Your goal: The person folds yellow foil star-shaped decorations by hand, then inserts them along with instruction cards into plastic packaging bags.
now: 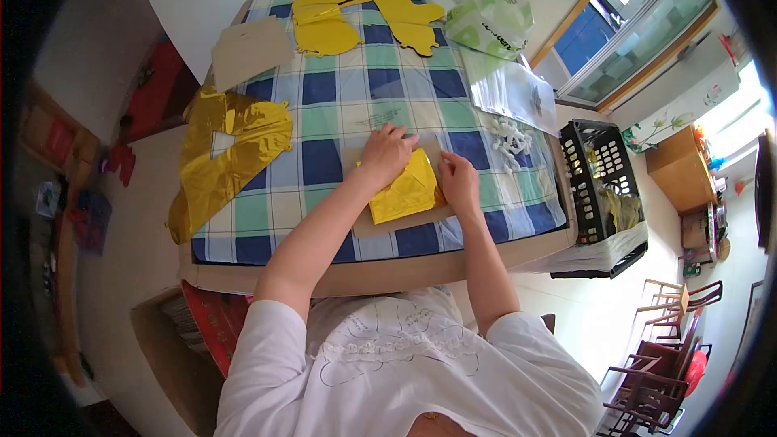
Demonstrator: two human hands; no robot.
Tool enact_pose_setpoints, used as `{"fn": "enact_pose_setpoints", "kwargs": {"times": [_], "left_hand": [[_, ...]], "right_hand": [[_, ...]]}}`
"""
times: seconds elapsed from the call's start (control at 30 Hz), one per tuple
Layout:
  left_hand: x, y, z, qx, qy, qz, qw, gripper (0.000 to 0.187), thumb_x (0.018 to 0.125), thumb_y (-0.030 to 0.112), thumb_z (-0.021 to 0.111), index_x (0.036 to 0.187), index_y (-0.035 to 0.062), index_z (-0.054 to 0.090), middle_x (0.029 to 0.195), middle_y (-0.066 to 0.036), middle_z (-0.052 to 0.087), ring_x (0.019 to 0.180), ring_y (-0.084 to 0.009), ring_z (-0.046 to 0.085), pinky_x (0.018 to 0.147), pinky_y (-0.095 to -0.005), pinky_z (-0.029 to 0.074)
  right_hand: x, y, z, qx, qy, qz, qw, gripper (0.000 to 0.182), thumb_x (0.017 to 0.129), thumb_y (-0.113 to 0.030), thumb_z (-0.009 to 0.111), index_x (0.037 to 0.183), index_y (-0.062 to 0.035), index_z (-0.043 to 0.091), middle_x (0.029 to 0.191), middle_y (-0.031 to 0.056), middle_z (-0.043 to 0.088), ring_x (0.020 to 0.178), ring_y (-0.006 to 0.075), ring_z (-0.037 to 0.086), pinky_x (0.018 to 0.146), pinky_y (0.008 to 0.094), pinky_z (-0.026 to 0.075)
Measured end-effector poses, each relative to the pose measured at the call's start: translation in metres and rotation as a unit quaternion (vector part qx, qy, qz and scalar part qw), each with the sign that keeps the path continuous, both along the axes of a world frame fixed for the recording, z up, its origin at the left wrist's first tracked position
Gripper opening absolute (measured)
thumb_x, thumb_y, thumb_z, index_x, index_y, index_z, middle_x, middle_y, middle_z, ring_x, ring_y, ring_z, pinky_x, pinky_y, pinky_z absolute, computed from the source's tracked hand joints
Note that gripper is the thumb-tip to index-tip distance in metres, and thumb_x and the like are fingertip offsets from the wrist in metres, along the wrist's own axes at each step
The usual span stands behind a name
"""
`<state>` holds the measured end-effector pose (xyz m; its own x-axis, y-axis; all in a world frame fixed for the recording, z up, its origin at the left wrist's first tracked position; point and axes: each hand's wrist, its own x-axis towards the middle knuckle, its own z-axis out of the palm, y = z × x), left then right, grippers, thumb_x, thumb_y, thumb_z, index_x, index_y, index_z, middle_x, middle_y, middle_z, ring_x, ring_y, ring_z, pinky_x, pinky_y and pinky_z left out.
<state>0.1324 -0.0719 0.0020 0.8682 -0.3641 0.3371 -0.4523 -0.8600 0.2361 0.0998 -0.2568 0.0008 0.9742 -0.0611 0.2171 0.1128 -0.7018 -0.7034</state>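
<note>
Two bare forearms reach forward over a bed with a blue, green and white checked cover [324,97]. The left hand [388,154], fingers curved, presses the upper left of a folded shiny yellow foil packet [403,194] lying on brown cardboard [380,224]. The right hand [460,182], fingers bent, is at its right side; whether it pinches is unclear. A black plastic crate [595,162] stands right of the bed.

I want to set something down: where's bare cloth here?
Barest: the checked cloth between the gold foil at left and the cardboard under the yellow packet. Crowded: the far edge, with yellow cutouts and a green bag, and the right side, with white strings.
</note>
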Motion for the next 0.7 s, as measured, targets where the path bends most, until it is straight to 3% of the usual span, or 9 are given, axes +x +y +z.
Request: {"fn": "enact_pose_setpoints", "kwargs": {"times": [0.2, 0.3, 0.4, 0.5, 0.53, 0.6, 0.7], "left_hand": [[-0.012, -0.001, 0.001, -0.014, -0.021, 0.001, 1.0, 0.03, 0.088, 0.02, 0.056, 0.115, 0.0114, 0.065, 0.121, -0.011, 0.061, 0.112, -0.029, 0.054, 0.093, -0.0412, 0.045], [-0.017, 0.019, 0.013, -0.138, 0.034, 0.018, 0.99, 0.029, 0.09, 0.018, 0.054, 0.115, 0.0081, 0.063, 0.12, -0.013, 0.061, 0.111, -0.0309, 0.055, 0.092, -0.0408, 0.045], [-0.025, 0.075, 0.016, -0.21, 0.009, 0.113, 0.971, 0.028, 0.09, 0.014, 0.054, 0.115, 0.0044, 0.061, 0.112, -0.016, 0.062, 0.105, -0.0335, 0.057, 0.088, -0.0418, 0.046], [-0.039, 0.11, 0.005, -0.27, 0.04, 0.212, 0.938, 0.025, 0.088, 0.01, 0.055, 0.111, 0.0025, 0.06, 0.108, -0.016, 0.062, 0.102, -0.0344, 0.056, 0.087, -0.0431, 0.046], [-0.046, 0.114, 0.003, -0.299, 0.062, 0.234, 0.923, 0.024, 0.087, 0.009, 0.055, 0.109, 0.0017, 0.061, 0.107, -0.016, 0.061, 0.102, -0.0347, 0.055, 0.087, -0.0436, 0.046], [-0.058, 0.11, 0.001, -0.218, -0.001, 0.174, 0.96, 0.027, 0.085, 0.009, 0.058, 0.112, 0.003, 0.06, 0.112, -0.015, 0.06, 0.108, -0.0331, 0.054, 0.093, -0.0418, 0.045], [-0.063, 0.092, 0.007, -0.125, -0.007, 0.056, 0.991, 0.033, 0.084, 0.009, 0.059, 0.117, 0.0045, 0.058, 0.124, -0.013, 0.056, 0.119, -0.0301, 0.05, 0.102, -0.0386, 0.041]], "right_hand": [[0.0, 0.008, 0.009, 0.014, 0.027, 0.009, 0.999, 0.03, 0.082, -0.008, 0.061, 0.112, -0.0044, 0.057, 0.089, 0.017, 0.064, 0.082, 0.0361, 0.062, 0.072, 0.0441, 0.048], [-0.005, 0.006, 0.018, -0.033, 0.004, 0.004, 0.999, 0.034, 0.081, -0.008, 0.062, 0.114, -0.0064, 0.056, 0.101, 0.0158, 0.062, 0.089, 0.0359, 0.06, 0.076, 0.0429, 0.048], [-0.022, -0.004, 0.033, -0.069, -0.116, 0.125, 0.983, 0.04, 0.081, -0.012, 0.065, 0.12, -0.0114, 0.056, 0.123, 0.0151, 0.055, 0.11, 0.0351, 0.054, 0.092, 0.0455, 0.044], [-0.058, 0.002, 0.058, -0.208, -0.121, 0.337, 0.91, 0.049, 0.082, -0.019, 0.067, 0.129, -0.0178, 0.052, 0.138, 0.0133, 0.044, 0.129, 0.033, 0.041, 0.106, 0.0528, 0.031], [-0.059, 0.005, 0.055, -0.213, -0.106, 0.357, 0.903, 0.05, 0.082, -0.021, 0.067, 0.13, -0.0191, 0.052, 0.141, 0.0125, 0.041, 0.131, 0.0323, 0.038, 0.108, 0.0542, 0.026], [-0.062, 0.01, 0.045, -0.225, -0.074, 0.394, 0.888, 0.052, 0.083, -0.024, 0.068, 0.133, -0.0217, 0.052, 0.147, 0.0109, 0.036, 0.137, 0.0309, 0.031, 0.112, 0.0571, 0.018], [-0.055, 0.015, 0.038, -0.241, -0.073, 0.391, 0.885, 0.051, 0.085, -0.03, 0.064, 0.134, -0.0211, 0.051, 0.145, 0.0108, 0.038, 0.136, 0.0321, 0.033, 0.111, 0.0542, 0.022]]}}
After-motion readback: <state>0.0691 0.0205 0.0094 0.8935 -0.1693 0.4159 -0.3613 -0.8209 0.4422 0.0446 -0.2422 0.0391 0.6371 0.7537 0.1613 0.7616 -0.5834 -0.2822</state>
